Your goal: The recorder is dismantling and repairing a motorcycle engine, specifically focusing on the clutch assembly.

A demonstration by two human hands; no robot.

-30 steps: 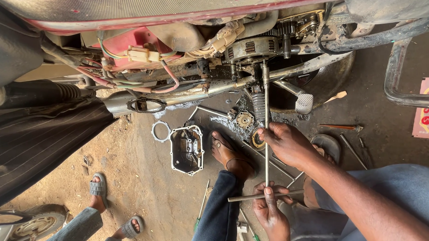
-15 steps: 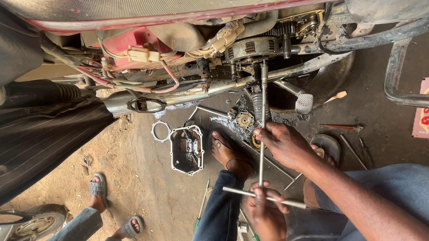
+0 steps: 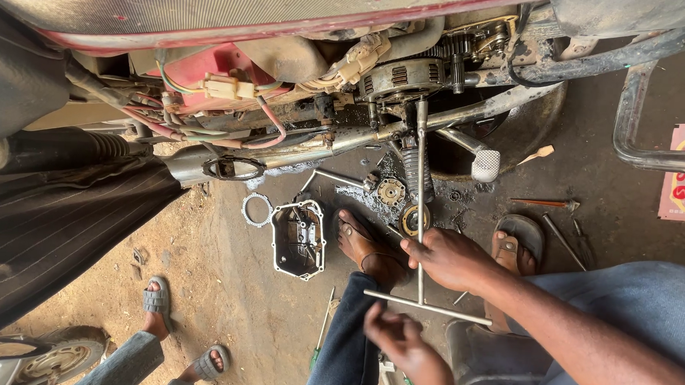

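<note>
Left hand [image 3: 402, 342] low in view, fingers curled at the near end of the crossbar of a T-handle wrench [image 3: 420, 218]; motion blur makes it hard to tell whether it grips the bar or only pushes it. Right hand [image 3: 450, 257] higher, closed around the long shaft just above the crossbar, forearm running off to the lower right. The shaft stands up to the motorcycle engine [image 3: 407, 77], its tip seated just under the finned casing. Against half a second ago the crossbar has swung: its left end now sits lower-left, its right end toward the knee, and the left hand has shifted left with it; the right hand has stayed on the shaft. On the oily ground to the left lie a ring gasket [image 3: 256, 209] and an engine cover [image 3: 299, 239], just beside a bare foot [image 3: 365, 245]. Right of the shaft, a sandalled foot [image 3: 513, 248] and loose tools [image 3: 543, 202].
</note>
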